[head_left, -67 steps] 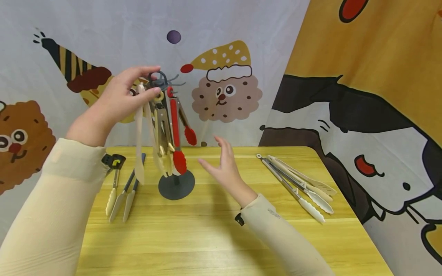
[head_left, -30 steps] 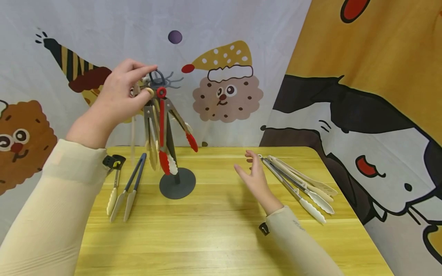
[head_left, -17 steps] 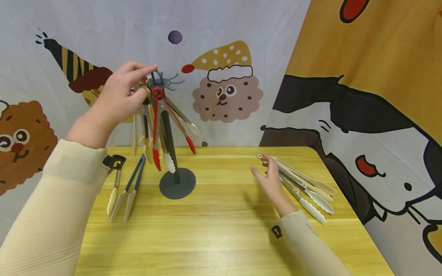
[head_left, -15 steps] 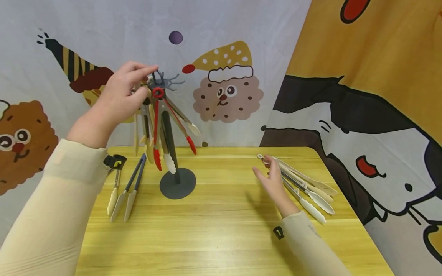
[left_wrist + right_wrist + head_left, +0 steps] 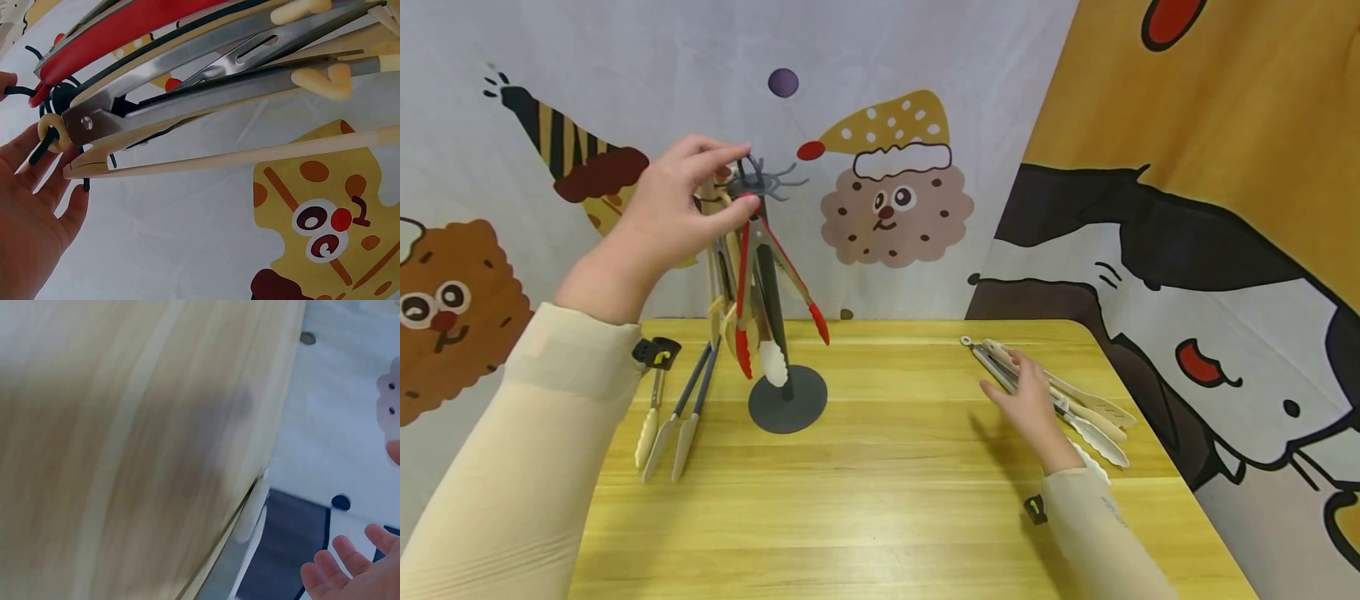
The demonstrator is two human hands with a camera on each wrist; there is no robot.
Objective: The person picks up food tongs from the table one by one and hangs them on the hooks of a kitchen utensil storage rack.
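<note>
Here's the wooden table [image 5: 880, 521], yellow, its grain running left to right! On the left side, cream-tipped tongs [image 5: 647, 437] lie just beside spread blue-handled tongs [image 5: 688, 433]. Next along, the dark stand [image 5: 772, 293] plants its round base [image 5: 805, 404] flat. And far right, a bunch of tongs [image 5: 1097, 440] lies slantwise, packed close!

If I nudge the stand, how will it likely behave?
The stand may lean left, since tongs bunch there while its right hooks look bare. The flat round base should probably resist a light push. The red tongs might swing, since they dangle.
</note>
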